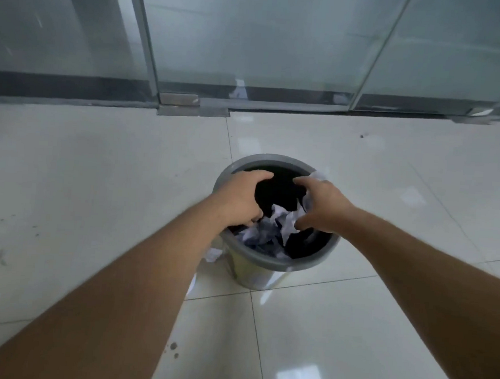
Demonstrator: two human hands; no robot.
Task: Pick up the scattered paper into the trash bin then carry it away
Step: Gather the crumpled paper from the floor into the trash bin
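A round trash bin [270,263] with a grey rim, pale body and black liner stands on the tiled floor at centre. Crumpled white paper [272,231] fills its near half. My left hand [239,197] hovers over the bin's left rim, fingers curled and apart, with nothing in it. My right hand [320,206] is over the right side of the opening, fingers spread, its thumb close to the crumpled paper. A paper scrap [317,176] pokes up at the rim behind my right hand. Another scrap of paper [213,255] lies on the floor against the bin's left side.
A glass wall with metal frames [147,34] and a dark base strip runs across the back, with a metal door fitting [179,104] at its foot. Glossy pale floor tiles [351,329] surround the bin. Small dark spots [173,346] mark the floor near my left forearm.
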